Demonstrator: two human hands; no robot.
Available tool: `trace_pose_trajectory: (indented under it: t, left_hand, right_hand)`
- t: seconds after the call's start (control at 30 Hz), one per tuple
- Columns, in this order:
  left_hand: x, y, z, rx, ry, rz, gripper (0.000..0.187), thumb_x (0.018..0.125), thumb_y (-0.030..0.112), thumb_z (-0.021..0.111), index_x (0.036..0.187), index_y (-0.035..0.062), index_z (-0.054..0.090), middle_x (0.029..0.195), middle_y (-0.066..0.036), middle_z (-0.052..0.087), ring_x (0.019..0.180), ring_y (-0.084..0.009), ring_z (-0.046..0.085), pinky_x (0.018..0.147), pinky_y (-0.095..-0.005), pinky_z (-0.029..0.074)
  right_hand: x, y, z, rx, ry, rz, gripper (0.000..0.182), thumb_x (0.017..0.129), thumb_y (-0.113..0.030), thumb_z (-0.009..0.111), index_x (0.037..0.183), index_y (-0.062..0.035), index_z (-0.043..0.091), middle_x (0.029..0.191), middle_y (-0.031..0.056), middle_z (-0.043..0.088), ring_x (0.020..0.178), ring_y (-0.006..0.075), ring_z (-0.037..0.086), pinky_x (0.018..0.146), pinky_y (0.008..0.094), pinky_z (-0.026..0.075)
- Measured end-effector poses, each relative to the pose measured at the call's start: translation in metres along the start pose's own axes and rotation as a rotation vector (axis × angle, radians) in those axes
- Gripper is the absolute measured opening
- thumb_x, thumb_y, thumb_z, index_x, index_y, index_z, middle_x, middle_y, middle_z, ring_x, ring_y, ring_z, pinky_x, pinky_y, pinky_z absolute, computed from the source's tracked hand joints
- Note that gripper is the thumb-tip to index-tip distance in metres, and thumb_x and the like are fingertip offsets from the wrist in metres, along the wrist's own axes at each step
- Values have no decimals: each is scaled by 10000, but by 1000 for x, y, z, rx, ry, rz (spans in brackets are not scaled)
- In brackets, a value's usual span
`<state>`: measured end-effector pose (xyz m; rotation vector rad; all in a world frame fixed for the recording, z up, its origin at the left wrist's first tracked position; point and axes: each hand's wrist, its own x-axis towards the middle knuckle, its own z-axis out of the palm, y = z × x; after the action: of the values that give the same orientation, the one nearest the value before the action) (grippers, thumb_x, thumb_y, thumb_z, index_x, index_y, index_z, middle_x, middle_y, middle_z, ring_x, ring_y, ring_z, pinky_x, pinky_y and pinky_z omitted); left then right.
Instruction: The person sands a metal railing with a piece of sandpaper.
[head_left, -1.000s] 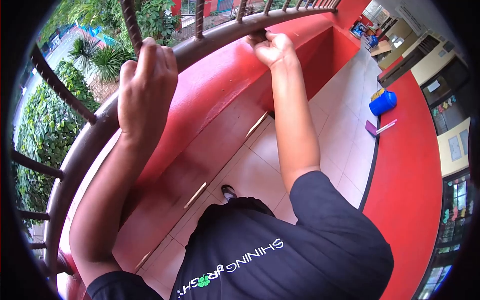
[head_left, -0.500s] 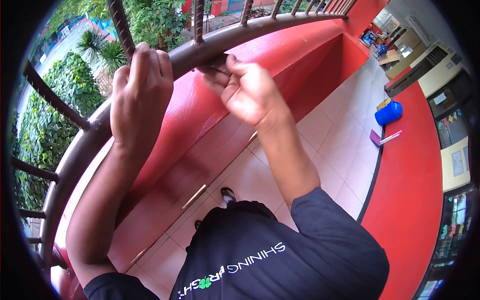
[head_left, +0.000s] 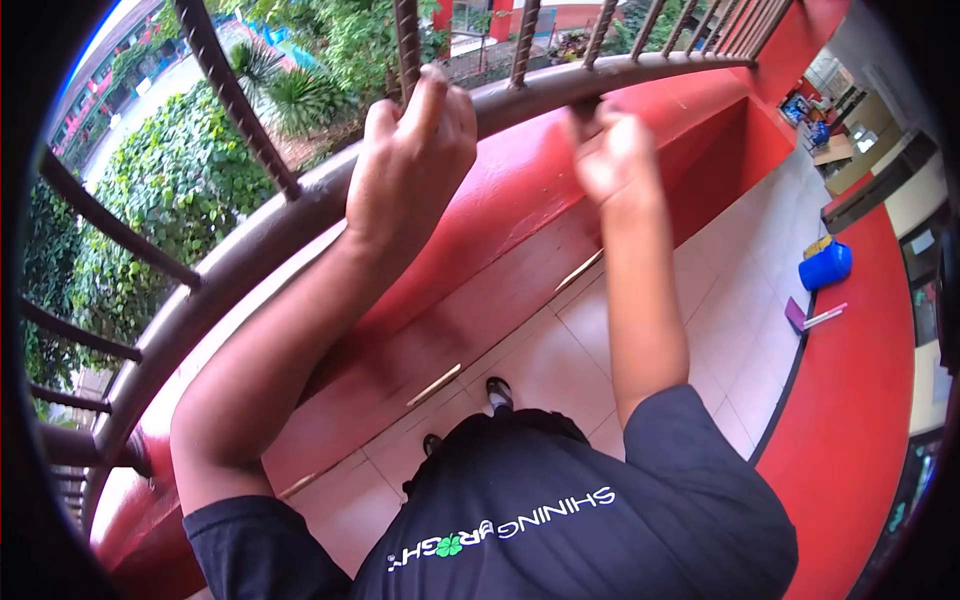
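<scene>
A curved dark brown metal railing (head_left: 250, 240) with twisted upright bars (head_left: 523, 40) crosses in front of me. My left hand (head_left: 412, 165) is closed at the foot of one bar, its fingers curled over the top of the railing. Whether anything lies beneath those fingers is hidden. Farther along, my right hand (head_left: 615, 155) is palm up at the railing's underside, blurred, with its fingers bent. Something dark shows at the right fingertips, but I cannot make out what it is. A glossy red wall (head_left: 520, 200) runs below the railing.
Pale tiles (head_left: 540, 360) cover the walkway under my feet. To the right, a blue bin (head_left: 826, 266) stands near a purple dustpan (head_left: 796, 315) by the red wall base. Leafy plants (head_left: 160, 180) grow beyond the railing. Farther down the walkway is some furniture.
Both hands have moved along the railing, away from me to the right. The left has gone from one upright bar to the following one. The view has shifted slightly too.
</scene>
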<state>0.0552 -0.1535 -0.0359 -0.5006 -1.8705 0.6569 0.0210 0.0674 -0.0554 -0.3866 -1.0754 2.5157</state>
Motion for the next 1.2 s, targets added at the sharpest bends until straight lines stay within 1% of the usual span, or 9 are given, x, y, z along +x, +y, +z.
trace_pose_trajectory:
  t: [0.07,0.13,0.33,0.57,0.63,0.9,1.07,1.1,1.2]
  left_hand:
    - [2,-1,-3,6,-57,7,174,908,169,646,1045,67,676,1061,-59,670,1194,-165,561,788,-276,508]
    - [3,-2,-4,-5,-70,22,179,917,173,641,1055,65,678,1084,-61,666,1196,-166,561,786,-276,503]
    - [0,-2,0,-12,-9,25,175,924,168,635,1061,68,680,1075,-62,674,1209,-166,552,773,-277,500]
    - [-1,-2,2,-37,14,48,315,935,181,619,1225,60,653,1139,-63,676,1184,-164,593,754,-285,533]
    - [-2,0,0,-146,-41,51,492,934,176,592,1414,74,568,1169,-69,657,1118,-175,617,762,-304,550]
    - [2,18,-18,-397,-211,-175,611,851,167,654,1428,21,515,1185,-145,628,1191,-283,576,942,-484,508]
    - [29,39,-30,-292,-437,-421,446,866,105,644,1306,59,589,1168,-141,679,1240,-289,585,964,-514,489]
    - [33,45,-25,-271,-396,-486,239,914,121,649,1151,95,644,1130,-109,727,1236,-267,602,972,-526,472]
    - [45,50,-28,-186,-499,-581,237,965,115,611,1189,135,685,1209,-69,740,1326,-244,556,1010,-523,453]
  right_hand:
    - [-46,31,-17,-43,-463,175,182,1084,-117,447,1158,0,565,1241,194,671,1197,336,673,1053,513,562]
    - [-81,7,-22,37,-230,-17,193,1083,-129,483,1212,-7,558,1192,144,662,1039,338,725,997,485,582]
    - [-137,-114,-135,-53,-4,-590,318,1040,-163,516,1299,16,559,1193,167,694,1074,344,719,1015,534,567]
    - [-252,-88,-256,-28,233,-270,327,1025,-193,560,1312,-42,602,1117,67,717,944,171,706,848,394,579]
    - [-275,-75,-267,-61,274,-230,308,1026,-173,586,1305,-42,604,1110,59,717,954,164,706,845,376,583]
    - [-320,-105,-349,-134,383,-205,345,983,-49,676,1316,-27,589,1139,73,702,948,135,716,872,274,602]
    - [-312,-137,-384,-189,218,-138,335,954,-15,672,1280,-15,596,1163,108,686,1014,178,702,860,320,620]
    - [-312,-145,-390,-223,153,-134,344,937,7,666,1273,-9,594,1167,119,680,1039,194,694,853,338,624]
    - [-306,-160,-427,-264,66,-21,383,904,44,640,1280,1,577,1154,137,672,1068,228,679,833,376,628]
